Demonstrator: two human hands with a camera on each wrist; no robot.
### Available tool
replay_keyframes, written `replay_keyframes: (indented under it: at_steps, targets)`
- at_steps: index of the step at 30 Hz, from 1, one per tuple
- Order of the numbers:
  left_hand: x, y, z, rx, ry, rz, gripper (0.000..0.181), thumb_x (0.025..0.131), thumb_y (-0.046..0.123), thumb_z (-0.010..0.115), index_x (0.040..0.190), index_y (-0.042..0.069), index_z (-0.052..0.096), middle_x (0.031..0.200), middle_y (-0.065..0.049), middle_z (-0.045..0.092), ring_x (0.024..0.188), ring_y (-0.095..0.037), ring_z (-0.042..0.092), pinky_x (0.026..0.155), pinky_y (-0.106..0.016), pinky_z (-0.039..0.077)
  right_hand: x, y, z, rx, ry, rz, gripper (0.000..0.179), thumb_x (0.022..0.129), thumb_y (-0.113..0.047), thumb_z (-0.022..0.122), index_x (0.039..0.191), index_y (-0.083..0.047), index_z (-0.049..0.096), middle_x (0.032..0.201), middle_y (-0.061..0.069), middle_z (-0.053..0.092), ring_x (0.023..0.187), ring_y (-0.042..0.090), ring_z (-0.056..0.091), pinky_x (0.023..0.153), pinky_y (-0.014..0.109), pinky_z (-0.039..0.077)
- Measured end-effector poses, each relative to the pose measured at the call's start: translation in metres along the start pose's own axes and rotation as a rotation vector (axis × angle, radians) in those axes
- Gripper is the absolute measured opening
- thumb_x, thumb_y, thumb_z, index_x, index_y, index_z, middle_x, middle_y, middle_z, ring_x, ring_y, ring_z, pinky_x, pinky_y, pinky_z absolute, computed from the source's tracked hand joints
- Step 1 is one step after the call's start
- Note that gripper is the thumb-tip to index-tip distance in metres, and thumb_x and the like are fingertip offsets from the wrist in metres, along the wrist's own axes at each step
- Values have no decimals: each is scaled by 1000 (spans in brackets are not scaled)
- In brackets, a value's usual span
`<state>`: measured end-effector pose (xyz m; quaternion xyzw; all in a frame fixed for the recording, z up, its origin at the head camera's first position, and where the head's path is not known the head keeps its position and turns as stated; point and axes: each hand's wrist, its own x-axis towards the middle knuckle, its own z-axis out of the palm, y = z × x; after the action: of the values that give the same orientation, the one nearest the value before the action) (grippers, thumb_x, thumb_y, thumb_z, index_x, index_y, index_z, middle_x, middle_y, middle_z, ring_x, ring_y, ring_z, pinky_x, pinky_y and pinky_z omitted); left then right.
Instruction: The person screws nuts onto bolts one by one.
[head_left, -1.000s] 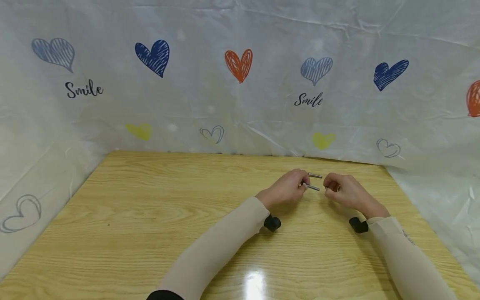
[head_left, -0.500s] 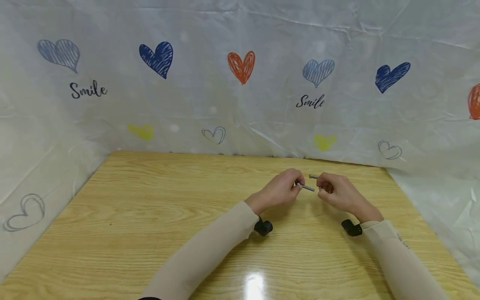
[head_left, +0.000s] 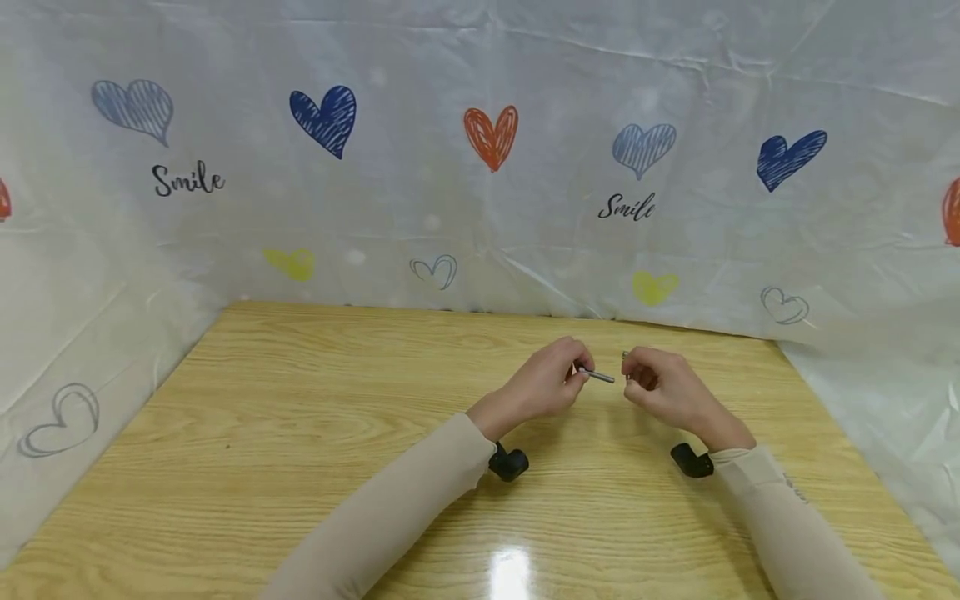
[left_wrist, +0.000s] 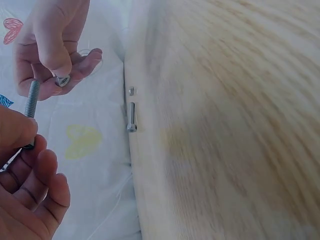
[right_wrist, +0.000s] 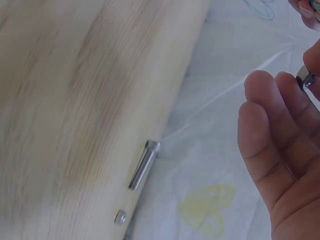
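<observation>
My left hand (head_left: pixel 536 382) pinches a silver bolt (left_wrist: pixel 32 100) near its head, between thumb and fingers. The threaded shank points toward my right hand (head_left: pixel 670 390), a short gap away. That hand holds a small metal nut (left_wrist: pixel 62 80) between thumb and fingertip; its other fingers are loosely bent in the right wrist view. Near the table's far edge lie a second bolt (right_wrist: pixel 144 166) and a second nut (right_wrist: pixel 120 217), touching neither hand. In the head view, my right fingers cover most of that second bolt.
Both hands are above the right part of a wooden table (head_left: pixel 300 417). A white sheet (head_left: pixel 390 183) printed with hearts and "Smile" hangs behind the table and at its sides. Black wrist cameras (head_left: pixel 508 462) sit under the cuffs.
Both hands have moved to the left, bolt and nut still held. The right hand now covers much of the bolt on the table, which showed between the hands before.
</observation>
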<state>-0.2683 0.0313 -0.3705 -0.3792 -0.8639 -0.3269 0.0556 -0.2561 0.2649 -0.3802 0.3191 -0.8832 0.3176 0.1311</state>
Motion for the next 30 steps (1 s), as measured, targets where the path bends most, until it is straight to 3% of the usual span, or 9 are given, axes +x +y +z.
replay_keyframes:
  at_steps: [8,14,20,24,30]
  targets:
    - [-14,0,-7,13,47,13,4,95,8,59,98,11,60,94,0,55,78,-11,50,67,-20,44,3,-8,7,39,-9,-22,17,86,1,59,96,-12,62,79,-8,58,62,6,53,55,25,46]
    - [-26,-4,-13,2,74,15,4,95,9,59,98,11,59,94,0,55,78,-10,50,68,-20,45,7,-13,15,75,-3,-30,20,85,2,61,95,-15,61,80,-8,59,63,7,55,55,25,48]
    - [-36,-7,-22,-30,118,43,4,95,7,59,98,10,59,95,-1,56,78,-11,51,69,-22,45,15,-20,24,109,18,-108,26,83,3,60,93,-20,61,81,-8,57,62,7,53,54,25,47]
    - [-40,-10,-28,-62,150,35,4,94,7,60,97,10,61,94,0,57,76,-11,50,67,-23,45,21,-24,29,120,37,-148,25,83,3,59,92,-20,61,79,-9,57,60,7,52,52,25,46]
    - [-47,-15,-33,-61,183,9,5,93,6,61,95,10,63,91,0,57,72,-10,49,64,-23,45,29,-31,37,139,29,-145,16,84,1,62,92,-12,62,77,-10,58,61,7,53,53,25,47]
